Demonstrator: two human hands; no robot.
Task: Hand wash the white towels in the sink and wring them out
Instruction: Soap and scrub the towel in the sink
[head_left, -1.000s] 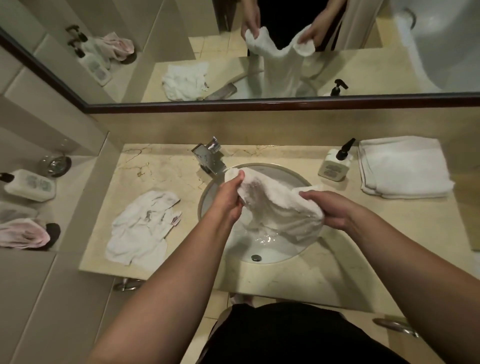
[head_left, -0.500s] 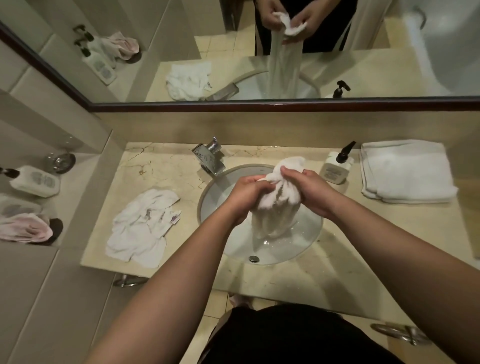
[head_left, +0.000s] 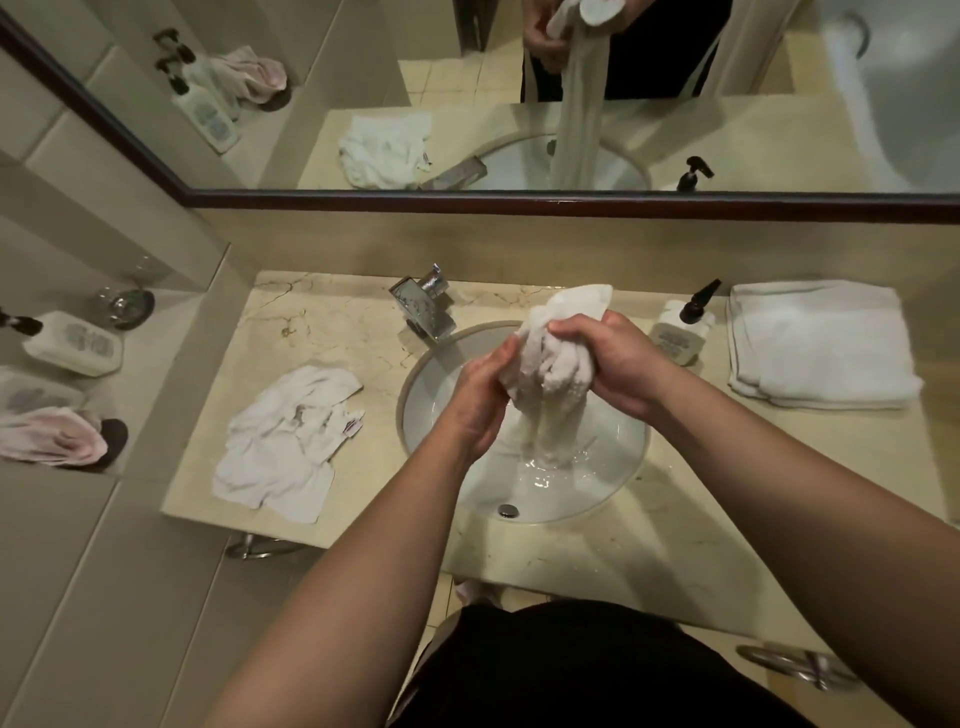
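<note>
The marble desk (head_left: 322, 332) fills the middle of the frame, and the round white sink (head_left: 613, 467) is set into it at centre. At the right edge of the frame a folded white towel (head_left: 815, 343) lies flat on the desk; at centre left a crumpled white towel (head_left: 285, 441) lies spread out beside the basin. Above the basin, the wet towel (head_left: 556, 358) is bunched into a thick rope, its upper end sticking up toward the tap (head_left: 423, 306) and its lower end hanging down into the bowl, where water seems to be running off it. The right hand (head_left: 618, 358) is curled tightly round the upper part of the bunch, and the left hand (head_left: 483, 400) grips it just below, fingers wrapped round the cloth. A soap pump bottle (head_left: 680, 332) stands just right of the basin.

This looks like the wringing step for one towel. The next move probably calls for twisting the two hands in opposite directions, keeping the rope over the bowl, then working lower down the hanging length.
</note>
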